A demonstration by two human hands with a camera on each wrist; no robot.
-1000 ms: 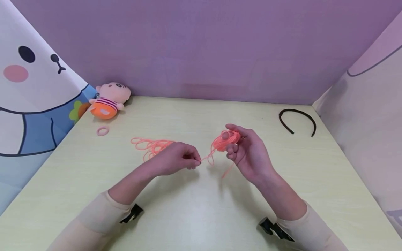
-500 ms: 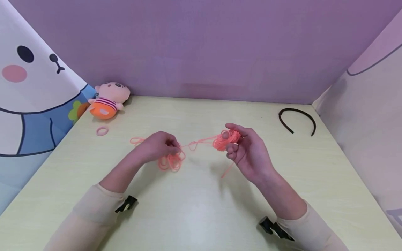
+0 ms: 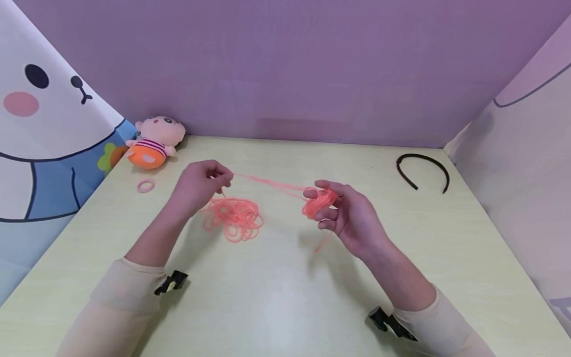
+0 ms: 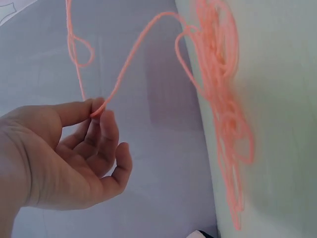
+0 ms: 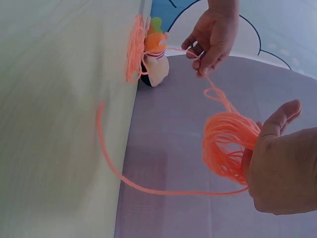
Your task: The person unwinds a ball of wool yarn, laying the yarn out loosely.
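My left hand [image 3: 199, 186], raised at the left, pinches a strand of coral-pink cord [image 3: 272, 183] between thumb and fingers; the left wrist view shows the cord passing over the fingertips. Below that hand a loose, tangled heap of the cord [image 3: 236, 215] lies on the table. My right hand [image 3: 354, 220] is held up with a bundled coil of the same cord [image 5: 220, 144] looped about its fingers, which are partly hidden by it. Between the hands the strand runs nearly straight, with a small twisted loop [image 5: 214, 93] near the coil. A free tail end [image 5: 148, 191] hangs from the right hand.
A plush doll [image 3: 153, 143] in orange sits at the back left, a pink ring [image 3: 145, 186] in front of it. At the back right lies a black headband [image 3: 421, 157]. A purple wall [image 3: 290, 74] closes off the table's far side.
My left hand has drawn the strand away to the left and back, lengthening the stretch between the hands and uncovering the heap. The right hand stays nearly in place, its fingers slightly shifted.
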